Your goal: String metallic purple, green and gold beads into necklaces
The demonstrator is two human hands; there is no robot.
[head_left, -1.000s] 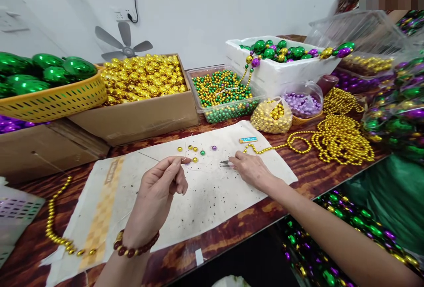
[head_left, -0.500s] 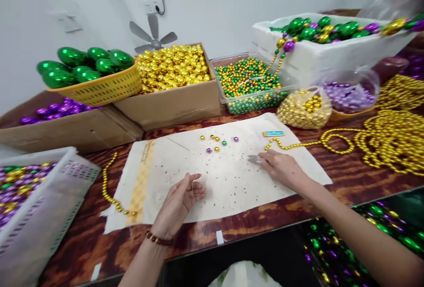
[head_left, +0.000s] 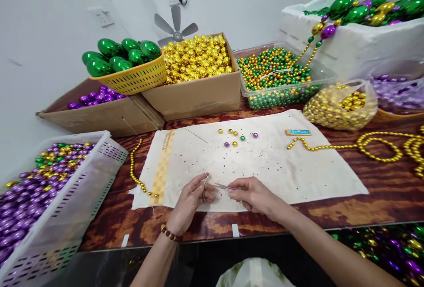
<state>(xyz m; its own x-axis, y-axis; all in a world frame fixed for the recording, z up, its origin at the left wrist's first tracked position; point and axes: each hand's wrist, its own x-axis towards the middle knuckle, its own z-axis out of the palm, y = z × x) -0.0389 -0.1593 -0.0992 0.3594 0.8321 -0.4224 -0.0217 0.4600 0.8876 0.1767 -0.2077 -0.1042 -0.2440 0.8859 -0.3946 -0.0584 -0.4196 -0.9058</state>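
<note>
Over the front half of a white cloth (head_left: pixel 265 168), my left hand (head_left: pixel 195 194) pinches a thin white thread (head_left: pixel 205 190) that loops past its fingers. Just right of it, my right hand (head_left: pixel 250 194) holds small metal snips (head_left: pixel 222 186), their tips pointing left toward the thread. Several loose gold beads (head_left: pixel 231 131), a green bead (head_left: pixel 243 138) and two purple beads (head_left: pixel 255 135) lie farther back on the cloth. A short gold bead string (head_left: pixel 133 168) curves over the cloth's left edge; a longer gold strand (head_left: pixel 331 147) runs off to the right.
Left stands a white basket (head_left: pixel 82 185) of mixed beads. Behind the cloth are a cardboard box (head_left: pixel 202 97) of gold beads, a clear tub (head_left: pixel 281 92) and a bead bag (head_left: pixel 341 110). A blue-orange packet (head_left: pixel 298 132) lies on the cloth; a needle (head_left: pixel 196 135) is at back left.
My right hand has brought the snips left and nearer, beside my left hand. My left hand still pinches the thread. The camera view has shifted, moving the scenery rightward in the picture.
</note>
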